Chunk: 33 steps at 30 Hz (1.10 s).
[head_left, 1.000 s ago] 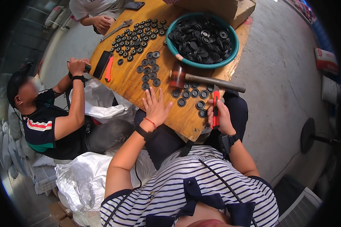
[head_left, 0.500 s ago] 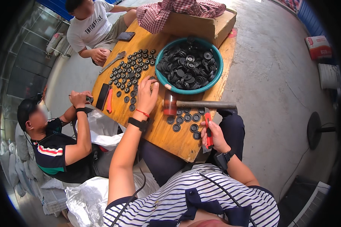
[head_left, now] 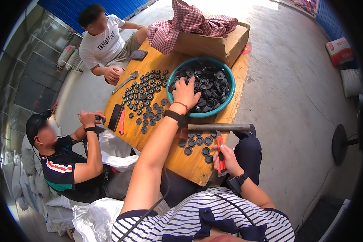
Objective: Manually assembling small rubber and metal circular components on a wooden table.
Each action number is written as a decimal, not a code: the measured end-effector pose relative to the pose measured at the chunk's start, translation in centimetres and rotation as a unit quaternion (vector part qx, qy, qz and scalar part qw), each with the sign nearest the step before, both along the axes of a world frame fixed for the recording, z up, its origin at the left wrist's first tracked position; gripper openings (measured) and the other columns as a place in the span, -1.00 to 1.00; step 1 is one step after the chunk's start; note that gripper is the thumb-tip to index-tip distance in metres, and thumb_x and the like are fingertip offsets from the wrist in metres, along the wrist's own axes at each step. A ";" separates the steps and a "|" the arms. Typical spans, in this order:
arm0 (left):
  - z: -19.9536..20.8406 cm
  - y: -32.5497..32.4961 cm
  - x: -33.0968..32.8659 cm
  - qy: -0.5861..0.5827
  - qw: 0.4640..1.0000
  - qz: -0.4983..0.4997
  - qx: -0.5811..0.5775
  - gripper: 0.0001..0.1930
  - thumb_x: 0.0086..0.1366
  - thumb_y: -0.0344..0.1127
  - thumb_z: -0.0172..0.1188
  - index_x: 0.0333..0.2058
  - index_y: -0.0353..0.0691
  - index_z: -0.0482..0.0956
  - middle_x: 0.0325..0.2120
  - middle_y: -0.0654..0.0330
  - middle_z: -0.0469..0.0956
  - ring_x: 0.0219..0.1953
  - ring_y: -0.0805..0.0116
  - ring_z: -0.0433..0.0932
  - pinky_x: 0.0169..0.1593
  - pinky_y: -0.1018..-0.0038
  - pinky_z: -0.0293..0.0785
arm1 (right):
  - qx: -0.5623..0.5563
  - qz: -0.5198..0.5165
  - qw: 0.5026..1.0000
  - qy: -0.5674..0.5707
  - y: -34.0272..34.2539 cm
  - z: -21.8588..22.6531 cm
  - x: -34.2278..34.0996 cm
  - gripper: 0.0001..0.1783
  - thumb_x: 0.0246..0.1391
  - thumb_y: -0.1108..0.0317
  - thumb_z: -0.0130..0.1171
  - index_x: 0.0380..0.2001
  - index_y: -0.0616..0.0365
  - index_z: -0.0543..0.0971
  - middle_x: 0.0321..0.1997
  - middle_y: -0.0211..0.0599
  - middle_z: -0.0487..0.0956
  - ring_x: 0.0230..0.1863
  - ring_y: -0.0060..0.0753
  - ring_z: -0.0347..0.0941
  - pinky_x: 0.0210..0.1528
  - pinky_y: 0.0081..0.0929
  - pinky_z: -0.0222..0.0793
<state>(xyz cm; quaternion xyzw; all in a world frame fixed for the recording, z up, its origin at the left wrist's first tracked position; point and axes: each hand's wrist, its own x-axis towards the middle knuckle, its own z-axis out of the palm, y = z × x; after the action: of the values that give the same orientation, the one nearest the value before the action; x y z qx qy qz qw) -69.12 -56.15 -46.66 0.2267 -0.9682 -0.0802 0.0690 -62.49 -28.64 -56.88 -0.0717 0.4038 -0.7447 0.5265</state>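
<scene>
Left hand (head_left: 185, 92) reaches over the near rim of the teal basin (head_left: 230, 86), fingers spread wide and lying on the heaped black rubber rings (head_left: 207, 82), nothing visibly pinched yet; the pick likely goes best if the fingers close on a single ring at the pile's edge and lift it straight over the rim. Right hand (head_left: 226, 158) rests at the near edge of the wooden table (head_left: 165, 60), wrapped around a red-handled tool (head_left: 220, 153), beside a small cluster of rings and a hammer (head_left: 220, 127) lying crosswise.
</scene>
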 end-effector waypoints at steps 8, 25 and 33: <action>-1.8 0.1 -0.5 0.087 0.995 -0.040 0.024 -0.37 0.13 -0.15 0.32 0.15 -0.18 0.35 0.10 -0.25 0.25 0.10 -0.24 0.31 0.18 0.14 0.32 | 0.001 -0.014 1.000 -0.005 -0.1 0.2 0.2 -0.53 0.37 0.02 -0.21 -0.05 0.28 0.37 -0.54 -0.19 0.53 -0.72 -0.43 0.46 -0.65 -0.57 0.42; -2.0 -2.7 1.0 0.289 0.947 -0.066 0.126 -0.82 0.09 -0.46 0.24 -0.29 -0.25 0.51 -0.29 0.01 0.51 -0.15 0.05 0.49 -0.05 0.30 0.43 | 0.005 -0.020 1.000 -0.003 0.1 0.2 0.3 -0.52 0.37 0.01 -0.22 -0.04 0.27 0.38 -0.53 -0.19 0.53 -0.72 -0.43 0.46 -0.65 -0.56 0.42; 1.8 0.1 7.9 0.364 0.775 0.012 0.516 -0.81 0.21 -0.44 0.26 -0.22 -0.25 0.46 -0.39 0.33 0.47 -0.36 0.61 0.45 -0.26 0.63 0.44 | 0.004 -0.020 1.000 0.008 0.1 0.0 0.2 -0.52 0.37 0.00 -0.21 -0.04 0.25 0.37 -0.53 -0.24 0.51 -0.69 -0.46 0.47 -0.63 -0.57 0.45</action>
<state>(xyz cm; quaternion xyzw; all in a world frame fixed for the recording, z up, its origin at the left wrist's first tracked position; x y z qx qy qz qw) -61.18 -56.10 -44.89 0.1940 -0.6812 -0.6438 0.2897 -62.25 -28.59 -56.84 -0.0677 0.4126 -0.7530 0.5082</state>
